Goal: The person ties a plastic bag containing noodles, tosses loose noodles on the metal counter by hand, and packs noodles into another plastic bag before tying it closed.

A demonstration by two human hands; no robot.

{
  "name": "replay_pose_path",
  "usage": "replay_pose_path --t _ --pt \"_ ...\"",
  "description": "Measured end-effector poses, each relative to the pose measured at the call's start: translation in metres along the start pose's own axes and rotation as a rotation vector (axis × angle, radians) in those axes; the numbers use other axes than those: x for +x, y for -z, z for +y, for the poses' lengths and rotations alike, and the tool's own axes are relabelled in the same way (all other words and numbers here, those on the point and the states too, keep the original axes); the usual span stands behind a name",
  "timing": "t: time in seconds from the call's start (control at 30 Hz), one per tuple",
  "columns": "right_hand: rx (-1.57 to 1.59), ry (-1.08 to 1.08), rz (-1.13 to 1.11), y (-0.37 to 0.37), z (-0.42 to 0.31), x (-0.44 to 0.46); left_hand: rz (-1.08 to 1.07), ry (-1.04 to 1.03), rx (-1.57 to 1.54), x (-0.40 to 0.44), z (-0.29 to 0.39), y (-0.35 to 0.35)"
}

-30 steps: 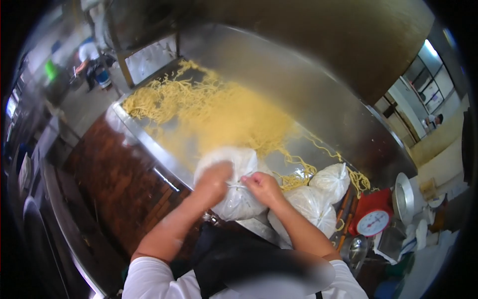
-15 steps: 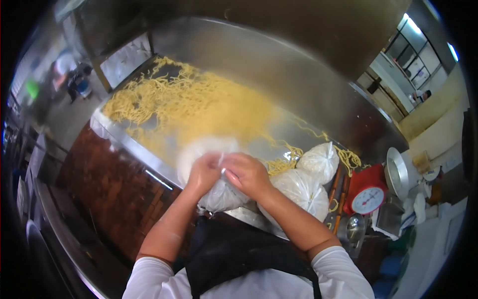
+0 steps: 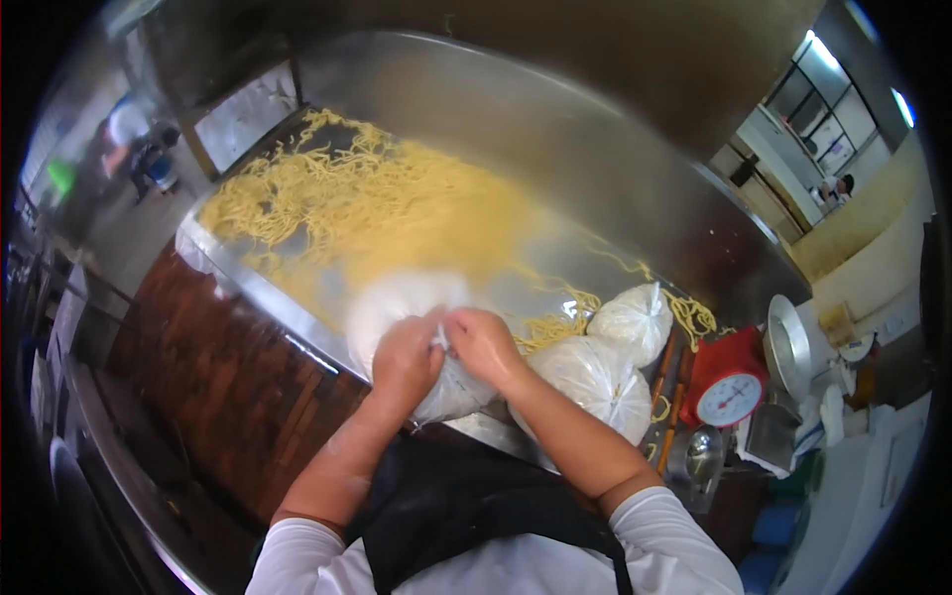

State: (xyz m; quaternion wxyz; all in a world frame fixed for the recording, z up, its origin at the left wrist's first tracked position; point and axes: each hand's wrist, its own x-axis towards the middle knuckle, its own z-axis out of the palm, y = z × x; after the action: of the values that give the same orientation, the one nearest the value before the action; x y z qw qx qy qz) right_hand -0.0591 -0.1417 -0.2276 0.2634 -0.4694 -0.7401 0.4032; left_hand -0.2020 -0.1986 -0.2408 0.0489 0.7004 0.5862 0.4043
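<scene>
A filled white plastic bag (image 3: 382, 315) sits at the near edge of the steel table (image 3: 260, 286). My left hand (image 3: 407, 359) is closed on the bag's gathered top, with the back of the hand turned up. Close beside it, my right hand (image 3: 480, 342) pinches the same gathered plastic, thumb and fingers together. Both hands hide most of the bag's neck. To the right stand two closed bags, a larger bag (image 3: 593, 382) and a smaller bag (image 3: 635, 319) behind it. Yellow noodles (image 3: 367, 193) lie spread over the table beyond my hands.
At the right are a red dial scale (image 3: 729, 397), a metal bowl (image 3: 786, 347), wooden sticks (image 3: 669, 407) and a metal scoop (image 3: 702, 451). A steel wall (image 3: 595, 149) rises behind the table. One person (image 3: 836, 188) is far off at the right.
My left hand has rolled over so that its back faces up more, and has shifted slightly down. My right hand's fingers have closed in tighter at the bag's neck.
</scene>
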Motion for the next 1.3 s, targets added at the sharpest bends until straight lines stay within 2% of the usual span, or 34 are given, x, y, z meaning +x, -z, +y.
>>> replay_pose_path --t 0.03,0.07,0.13,0.2,0.3,0.4,0.5,0.53,0.63,0.8,0.87,0.93,1.0,1.03,1.2,1.3 --pt "0.076 -0.093 -0.079 0.001 0.002 0.003 0.035 -0.053 -0.027 -0.001 0.000 -0.001" --pt "0.080 -0.085 -0.086 0.002 0.004 0.004 0.040 -0.051 -0.018 -0.003 -0.002 0.000" --pt "0.251 -0.197 -0.254 0.005 0.011 0.003 0.073 -0.103 -0.058 -0.006 -0.006 0.001" --pt "0.316 -0.215 -0.282 0.012 0.002 -0.007 0.140 -0.080 -0.078 -0.004 -0.003 0.004" --pt "0.352 -0.267 -0.241 0.014 -0.004 -0.016 0.070 -0.028 -0.062 -0.003 0.000 0.012" --pt "0.441 -0.214 -0.228 0.012 0.001 -0.019 0.043 -0.008 -0.055 -0.004 -0.001 0.013" --pt "0.389 -0.150 -0.217 0.012 0.004 -0.016 0.049 0.008 -0.023 -0.003 -0.003 0.012" --pt "0.353 -0.119 -0.149 0.010 0.002 -0.016 0.047 0.004 -0.027 -0.003 -0.004 0.010" --pt "0.316 -0.096 -0.062 0.011 0.000 -0.017 0.034 0.141 -0.033 -0.002 -0.004 0.009" --pt "0.338 -0.100 -0.029 0.007 -0.004 -0.018 0.062 0.057 -0.064 0.000 -0.006 0.001" --pt "0.176 0.047 0.041 0.005 -0.002 -0.017 0.055 0.045 -0.066 0.000 -0.004 0.001" --pt "0.218 0.002 0.068 -0.002 0.005 -0.015 0.098 0.095 -0.069 0.000 0.001 -0.001" --pt "0.256 -0.050 0.111 -0.002 0.004 -0.015 0.137 0.014 -0.064 -0.003 0.001 -0.005" --pt "0.346 -0.120 0.076 -0.002 0.004 -0.015 0.188 -0.056 -0.046 -0.004 -0.001 -0.007" --pt "0.591 -0.322 -0.091 0.008 0.001 -0.017 0.099 -0.083 -0.085 -0.008 -0.002 0.000" --pt "0.506 -0.282 -0.246 0.024 -0.004 -0.017 0.007 -0.041 0.002 -0.007 0.001 0.012"
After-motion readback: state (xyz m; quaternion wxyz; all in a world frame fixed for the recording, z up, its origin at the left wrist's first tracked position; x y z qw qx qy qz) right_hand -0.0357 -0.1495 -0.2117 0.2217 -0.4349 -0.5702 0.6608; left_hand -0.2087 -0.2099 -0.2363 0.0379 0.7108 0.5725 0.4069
